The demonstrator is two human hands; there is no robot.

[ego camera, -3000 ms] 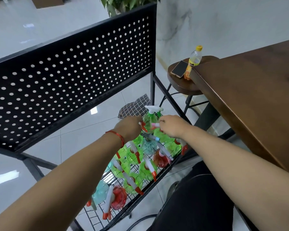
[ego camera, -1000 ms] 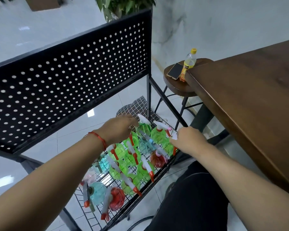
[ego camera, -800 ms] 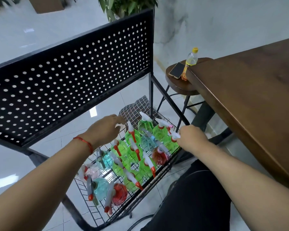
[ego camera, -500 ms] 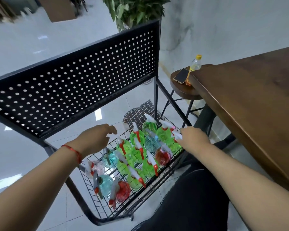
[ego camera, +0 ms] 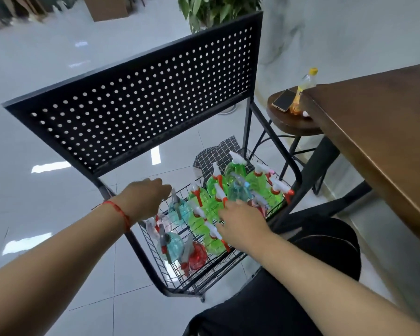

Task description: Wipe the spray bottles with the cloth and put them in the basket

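Head view, starting at 9 o'clock: the left hand [ego camera: 143, 200], a red string at its wrist, hovers over the left rim of the black wire basket [ego camera: 199, 282]. Its fingers [ego camera: 164, 190] are loosely curled with nothing seen in them, just beside the grey trigger of a round pale-blue plastic spray bottle [ego camera: 178, 212], and it looks placed to reach or steady that corner. Toward the middle, the round green plastic spray bottles [ego camera: 214, 187] with white-and-red trigger heads lie packed side by side. A round red plastic spray bottle [ego camera: 197, 257] lies at the basket's 6 o'clock end, so most of the task's things seem to be in the basket already. At the 3 o'clock side the right hand [ego camera: 243, 224] rests on the green bottles, fingers [ego camera: 222, 215] spread wide and fairly flat, probably nudging them into rows; whether it pinches a nozzle is unclear. The black-and-white checked cloth [ego camera: 216, 154] lies bunched at the basket's 12 o'clock end, in neither hand, so no wiping is under way. Further right stands the brown wooden desk [ego camera: 374, 141].
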